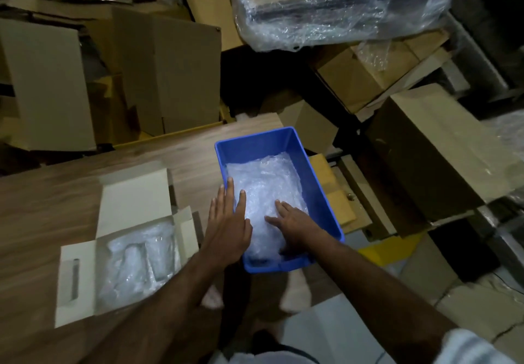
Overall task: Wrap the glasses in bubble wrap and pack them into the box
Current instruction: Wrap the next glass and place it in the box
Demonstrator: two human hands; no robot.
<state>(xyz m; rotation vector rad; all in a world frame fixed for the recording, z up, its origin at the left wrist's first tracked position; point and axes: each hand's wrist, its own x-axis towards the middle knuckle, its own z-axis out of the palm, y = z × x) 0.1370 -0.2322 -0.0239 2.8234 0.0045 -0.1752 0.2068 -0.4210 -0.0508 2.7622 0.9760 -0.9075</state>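
A blue plastic bin [256, 142] sits at the right end of the wooden table, filled with crumpled bubble wrap [269, 179]. My left hand [228, 222] lies flat over the bin's left rim, fingers spread and resting on the wrap. My right hand [295, 223] rests on the wrap inside the bin, fingers apart, its fingertips partly sunk in. To the left, an open white cardboard box [133, 202] holds bubble-wrapped glasses [141, 261] lying side by side. No bare glass is visible.
The wooden table [56, 193] ends just right of the bin. Beyond it are stacked brown cartons [170, 74], a large item in clear plastic film [334, 3] at the back, and more boxes [425, 148] on the floor to the right.
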